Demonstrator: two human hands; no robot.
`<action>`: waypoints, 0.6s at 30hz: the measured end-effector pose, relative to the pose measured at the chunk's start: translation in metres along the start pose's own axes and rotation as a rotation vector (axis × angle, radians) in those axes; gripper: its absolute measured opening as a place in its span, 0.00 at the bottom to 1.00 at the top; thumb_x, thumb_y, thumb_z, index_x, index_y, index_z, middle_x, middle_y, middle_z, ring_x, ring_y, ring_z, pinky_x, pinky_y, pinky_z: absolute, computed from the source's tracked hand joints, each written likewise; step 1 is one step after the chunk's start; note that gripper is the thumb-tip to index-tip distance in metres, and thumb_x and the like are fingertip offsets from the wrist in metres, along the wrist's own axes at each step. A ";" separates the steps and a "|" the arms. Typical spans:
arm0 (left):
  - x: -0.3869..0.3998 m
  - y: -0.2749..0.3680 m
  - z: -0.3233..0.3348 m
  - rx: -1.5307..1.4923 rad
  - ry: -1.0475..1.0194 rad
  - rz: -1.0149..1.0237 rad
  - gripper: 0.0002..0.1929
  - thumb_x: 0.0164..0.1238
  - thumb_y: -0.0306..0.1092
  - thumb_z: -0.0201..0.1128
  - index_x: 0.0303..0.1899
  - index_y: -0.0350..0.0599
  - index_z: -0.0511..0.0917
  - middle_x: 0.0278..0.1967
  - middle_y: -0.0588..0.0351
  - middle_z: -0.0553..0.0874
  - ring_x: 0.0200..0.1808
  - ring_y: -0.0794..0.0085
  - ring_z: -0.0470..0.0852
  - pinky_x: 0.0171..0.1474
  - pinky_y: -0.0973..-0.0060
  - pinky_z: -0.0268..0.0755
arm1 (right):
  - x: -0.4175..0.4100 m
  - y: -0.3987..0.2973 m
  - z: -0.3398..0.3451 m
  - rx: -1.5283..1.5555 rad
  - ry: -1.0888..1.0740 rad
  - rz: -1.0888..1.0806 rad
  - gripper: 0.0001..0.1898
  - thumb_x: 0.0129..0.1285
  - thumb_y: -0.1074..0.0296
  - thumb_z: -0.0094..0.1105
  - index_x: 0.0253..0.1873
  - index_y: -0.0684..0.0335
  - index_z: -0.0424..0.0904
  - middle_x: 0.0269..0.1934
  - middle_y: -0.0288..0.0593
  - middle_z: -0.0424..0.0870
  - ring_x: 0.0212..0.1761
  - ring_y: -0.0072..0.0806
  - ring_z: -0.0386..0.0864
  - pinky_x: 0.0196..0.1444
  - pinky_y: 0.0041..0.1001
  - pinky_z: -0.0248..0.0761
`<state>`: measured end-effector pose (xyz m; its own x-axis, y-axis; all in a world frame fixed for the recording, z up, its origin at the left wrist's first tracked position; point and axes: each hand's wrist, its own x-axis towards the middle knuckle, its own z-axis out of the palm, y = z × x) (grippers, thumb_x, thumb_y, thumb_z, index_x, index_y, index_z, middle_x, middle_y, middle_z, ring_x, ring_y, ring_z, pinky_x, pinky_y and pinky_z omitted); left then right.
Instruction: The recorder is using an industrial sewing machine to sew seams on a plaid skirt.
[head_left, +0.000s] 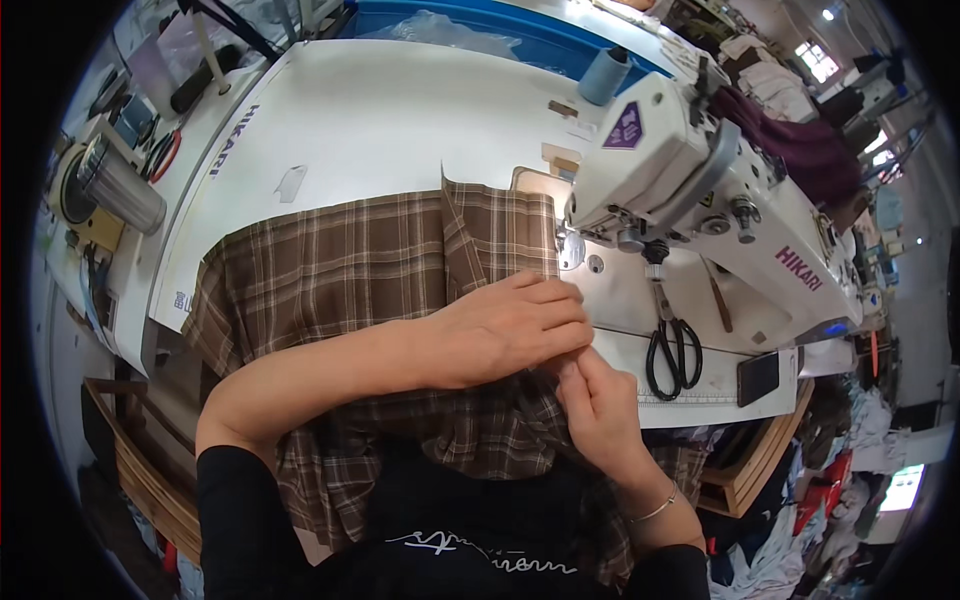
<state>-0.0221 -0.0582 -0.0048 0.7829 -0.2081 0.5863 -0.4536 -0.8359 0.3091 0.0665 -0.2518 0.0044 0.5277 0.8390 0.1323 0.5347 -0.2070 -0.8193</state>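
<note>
A piece of brown plaid fabric (360, 255) lies across the white sewing table and hangs over its front edge onto my lap. My left hand (517, 326) reaches over it, fingers curled around its right edge just in front of the needle area. Close against it, my right hand (604, 412) pinches the same edge between thumb and fingers; the pinched part is mostly hidden. The fabric's far right corner runs up beside the presser foot of a white Hikari sewing machine (697, 172). Near its top, a fold (459, 232) stands up.
Right of my hands lie black-handled scissors (675, 360), a brown-handled tool (720, 296) and a phone (758, 379). A blue thread cone (604, 75) stands behind the machine head. At the left are a metal tumbler (124, 184) and red-handled scissors (163, 156). Wooden racks flank my lap.
</note>
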 end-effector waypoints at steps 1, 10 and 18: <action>0.006 0.000 0.003 -0.012 -0.101 0.030 0.13 0.67 0.32 0.60 0.52 0.45 0.77 0.49 0.54 0.81 0.58 0.61 0.78 0.59 0.66 0.71 | -0.006 -0.002 -0.011 0.010 -0.049 0.033 0.09 0.78 0.73 0.52 0.45 0.68 0.82 0.19 0.36 0.73 0.20 0.16 0.70 0.25 0.23 0.63; 0.034 0.029 0.033 -0.107 -0.097 0.129 0.06 0.65 0.29 0.62 0.43 0.45 0.76 0.34 0.58 0.78 0.46 0.66 0.80 0.60 0.64 0.69 | -0.053 0.023 -0.146 -0.082 -0.309 0.313 0.08 0.73 0.75 0.56 0.48 0.67 0.85 0.26 0.41 0.82 0.24 0.22 0.79 0.29 0.24 0.70; 0.062 0.054 0.056 -0.088 -0.035 -0.145 0.06 0.66 0.29 0.67 0.41 0.47 0.79 0.33 0.57 0.79 0.34 0.61 0.82 0.40 0.64 0.75 | -0.042 0.124 -0.165 -0.871 0.165 0.024 0.25 0.66 0.74 0.64 0.67 0.72 0.73 0.53 0.59 0.79 0.55 0.57 0.76 0.58 0.47 0.71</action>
<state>0.0254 -0.1442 0.0062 0.8569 -0.1073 0.5043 -0.3690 -0.8108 0.4544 0.2194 -0.3961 -0.0112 0.5979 0.7603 0.2540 0.7992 -0.5898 -0.1159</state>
